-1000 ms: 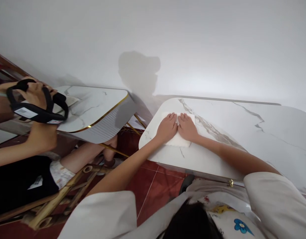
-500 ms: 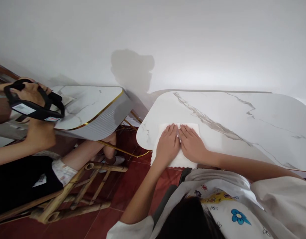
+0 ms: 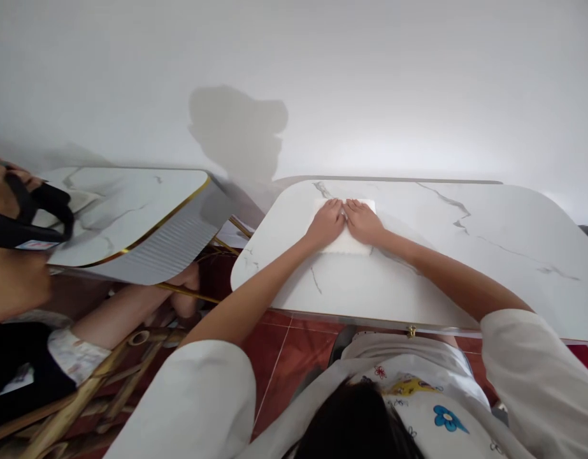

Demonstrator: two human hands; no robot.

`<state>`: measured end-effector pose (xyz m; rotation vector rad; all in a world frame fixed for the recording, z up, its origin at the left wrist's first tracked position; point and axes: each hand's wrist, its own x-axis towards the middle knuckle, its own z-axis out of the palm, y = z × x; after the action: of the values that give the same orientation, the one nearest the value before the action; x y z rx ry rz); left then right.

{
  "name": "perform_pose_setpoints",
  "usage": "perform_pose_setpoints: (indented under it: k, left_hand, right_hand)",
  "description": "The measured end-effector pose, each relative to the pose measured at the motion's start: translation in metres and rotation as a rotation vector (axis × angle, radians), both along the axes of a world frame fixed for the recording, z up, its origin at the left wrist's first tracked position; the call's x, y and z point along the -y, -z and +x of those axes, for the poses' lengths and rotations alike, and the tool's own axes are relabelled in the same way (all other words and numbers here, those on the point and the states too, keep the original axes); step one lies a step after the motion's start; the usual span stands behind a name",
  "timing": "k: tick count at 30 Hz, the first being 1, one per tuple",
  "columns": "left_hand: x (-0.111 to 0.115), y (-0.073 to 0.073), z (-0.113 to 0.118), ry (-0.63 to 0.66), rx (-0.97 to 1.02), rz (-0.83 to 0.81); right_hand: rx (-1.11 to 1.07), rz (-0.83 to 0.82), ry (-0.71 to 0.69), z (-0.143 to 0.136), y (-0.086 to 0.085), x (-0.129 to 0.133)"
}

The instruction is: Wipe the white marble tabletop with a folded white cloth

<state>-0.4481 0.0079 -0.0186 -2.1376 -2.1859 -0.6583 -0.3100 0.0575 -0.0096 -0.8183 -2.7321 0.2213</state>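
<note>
A white cloth [image 3: 350, 244] lies spread on a white marble-patterned table [image 3: 399, 287], near its left end and towards the back. My left hand [image 3: 327, 223] rests on the cloth's left half, palm down, fingers pointing at the wall. Beside it my right hand [image 3: 363, 221] lies palm down on the right half. The thumbs almost meet in the middle. Both hands press from above with the fingers laid along the cloth near its far edge. Parts of the cloth are hidden under them.
A second marble-topped table [image 3: 145, 197] with a gold rim stands to the left. Another person's hand [image 3: 16, 287] and a black strapped device [image 3: 35, 217] are there, above a bamboo chair [image 3: 112, 376]. A white wall [image 3: 370, 83] runs behind both tables.
Both my hands have slid forward with the cloth, from the table's front edge towards the wall. My arms reach out further. The view has shifted a little to the right.
</note>
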Motion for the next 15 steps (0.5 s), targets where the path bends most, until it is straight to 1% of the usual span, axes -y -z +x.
perform_pose_setpoints:
  k: [4,7,11,15]
  left_hand:
    - [-0.057,0.001,-0.021,-0.018,0.04,0.055]
    - [-0.09,0.004,-0.035,-0.048,0.046,0.074]
    - [-0.119,0.008,-0.05,-0.078,0.052,0.094]
    - [-0.137,0.01,-0.059,-0.074,0.047,0.105]
  right_hand:
    - [0.051,-0.046,0.1,-0.032,-0.009,-0.049]
    - [0.034,-0.066,0.141,-0.049,-0.01,-0.078]
    - [-0.035,-0.053,0.136,-0.061,-0.005,-0.106]
    - [-0.069,-0.042,0.145,-0.069,0.0,-0.124]
